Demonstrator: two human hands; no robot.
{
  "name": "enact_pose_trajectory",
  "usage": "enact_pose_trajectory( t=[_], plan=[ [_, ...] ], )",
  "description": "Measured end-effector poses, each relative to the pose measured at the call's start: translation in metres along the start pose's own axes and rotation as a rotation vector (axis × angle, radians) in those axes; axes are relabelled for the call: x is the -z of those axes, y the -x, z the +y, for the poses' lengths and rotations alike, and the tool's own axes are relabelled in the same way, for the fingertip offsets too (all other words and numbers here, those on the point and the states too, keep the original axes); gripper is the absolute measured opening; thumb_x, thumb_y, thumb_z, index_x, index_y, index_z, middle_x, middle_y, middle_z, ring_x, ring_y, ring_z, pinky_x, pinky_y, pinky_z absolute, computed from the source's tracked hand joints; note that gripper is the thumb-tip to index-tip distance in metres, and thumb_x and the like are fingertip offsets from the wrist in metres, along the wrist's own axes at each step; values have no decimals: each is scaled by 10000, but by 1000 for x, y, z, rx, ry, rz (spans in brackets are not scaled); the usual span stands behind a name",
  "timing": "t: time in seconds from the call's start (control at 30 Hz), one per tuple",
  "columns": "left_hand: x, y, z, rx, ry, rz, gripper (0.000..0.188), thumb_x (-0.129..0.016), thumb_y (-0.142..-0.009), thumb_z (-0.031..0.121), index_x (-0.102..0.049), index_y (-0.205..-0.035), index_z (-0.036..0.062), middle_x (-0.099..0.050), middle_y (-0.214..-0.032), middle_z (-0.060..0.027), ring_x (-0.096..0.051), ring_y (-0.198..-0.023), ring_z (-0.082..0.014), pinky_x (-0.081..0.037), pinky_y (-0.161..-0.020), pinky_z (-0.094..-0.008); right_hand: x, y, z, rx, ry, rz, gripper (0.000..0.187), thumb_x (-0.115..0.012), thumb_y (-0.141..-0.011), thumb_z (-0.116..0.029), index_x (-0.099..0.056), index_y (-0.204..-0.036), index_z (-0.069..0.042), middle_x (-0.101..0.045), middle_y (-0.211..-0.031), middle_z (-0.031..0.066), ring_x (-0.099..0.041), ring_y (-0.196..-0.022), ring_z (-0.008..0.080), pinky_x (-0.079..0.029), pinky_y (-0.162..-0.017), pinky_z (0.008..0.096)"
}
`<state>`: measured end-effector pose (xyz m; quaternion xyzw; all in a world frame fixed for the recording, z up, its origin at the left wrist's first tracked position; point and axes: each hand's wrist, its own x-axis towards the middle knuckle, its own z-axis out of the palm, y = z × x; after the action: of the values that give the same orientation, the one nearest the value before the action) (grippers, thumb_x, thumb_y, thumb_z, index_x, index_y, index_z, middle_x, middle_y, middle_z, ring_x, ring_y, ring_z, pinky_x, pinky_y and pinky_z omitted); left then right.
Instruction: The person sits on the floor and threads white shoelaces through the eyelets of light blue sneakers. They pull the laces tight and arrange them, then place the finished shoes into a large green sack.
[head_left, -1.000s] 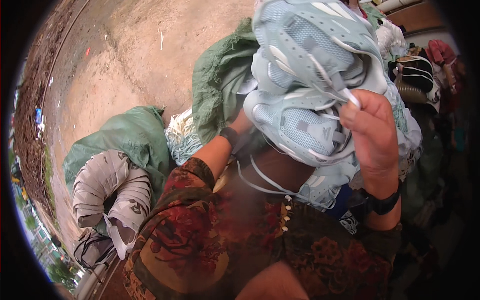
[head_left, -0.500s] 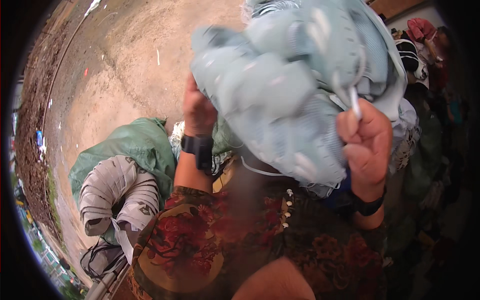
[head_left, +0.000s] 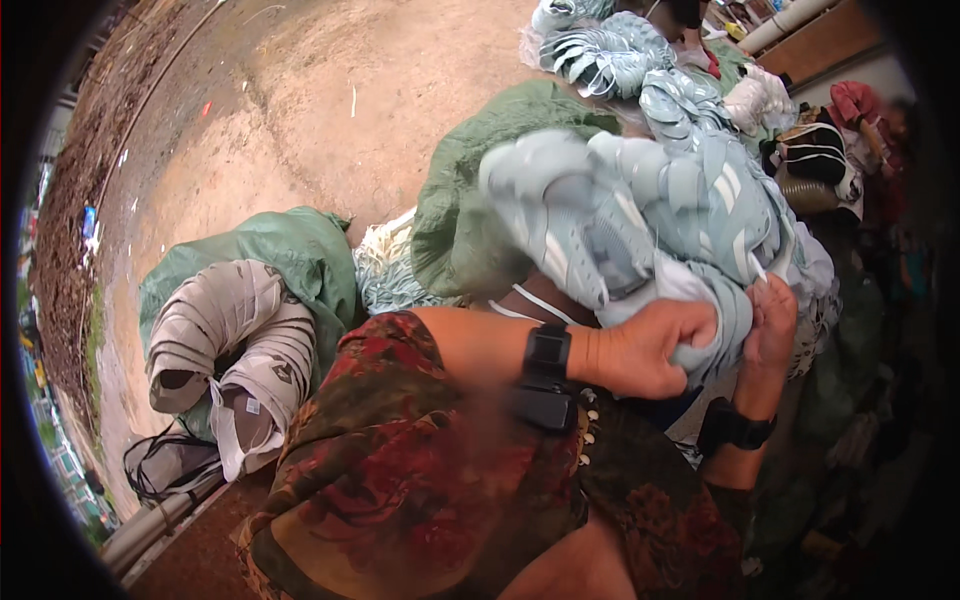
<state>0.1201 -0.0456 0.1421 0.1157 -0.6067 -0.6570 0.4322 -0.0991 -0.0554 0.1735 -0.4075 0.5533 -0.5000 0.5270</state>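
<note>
A thick bundle of pale blue shoe uppers [head_left: 570,215], nested in a curved stack, lies across my lap and is slightly smeared by motion. My left hand [head_left: 650,345] reaches across from the left, its fingers closed on the near edge of a pale blue upper. Beside it on the right, my right hand [head_left: 770,320] pinches a white cord [head_left: 758,268] that stands up from the bundle. Both hands are close together at the bundle's near end. What lies under their fingertips is partly hidden.
On the left, a stack of beige shoe uppers [head_left: 215,310] rests against a green sack [head_left: 300,245]. Another green sack [head_left: 465,170] stands beyond the bundle. More pale blue uppers [head_left: 620,50] lie at the far right, near another person's legs. Black cords [head_left: 165,465] hang at lower left.
The blue bundle has come down and to the right, uncovering the green sack behind it. My left hand has moved right, across to the bundle's near end. My right hand still pinches the white cord.
</note>
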Motion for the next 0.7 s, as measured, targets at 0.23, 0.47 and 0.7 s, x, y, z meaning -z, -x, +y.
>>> enact_pose_trajectory(
  t=[0.23, 0.47, 0.7],
  plan=[
    [-35, 17, -30, -208, -44, -248, 268, -579, -532, -1, -432, -753, 39, -465, -660, -125, -485, -615, -339, -376, -545, -383, -1, 18, -10, 181, 477, -116, 183, -613, -776, -95, -506, -643, -30, -430, -584, -45, -356, -534, 41, -265, -481, 227],
    [-29, 39, -86, 232, -81, -349, 436, -470, -844, 152, -419, -1274, 94, -474, -1227, -157, -429, -1166, -234, -363, -958, -357, -48, 33, -13, 766, 1118, -504, 219, -656, -686, -125, -465, -605, -54, -439, -555, 63, -406, -498, 241, -303, -492, 338],
    [110, 104, -11, 294, -214, -861, 343, -483, -854, 67, -498, -1191, 4, -558, -1150, -161, -516, -1098, -269, -390, -932, -367, -50, 70, 29, 793, 1538, -506, 197, -653, -679, -169, -645, -853, -77, -615, -837, 91, -575, -758, 286, -419, -740, 440]
  ],
)
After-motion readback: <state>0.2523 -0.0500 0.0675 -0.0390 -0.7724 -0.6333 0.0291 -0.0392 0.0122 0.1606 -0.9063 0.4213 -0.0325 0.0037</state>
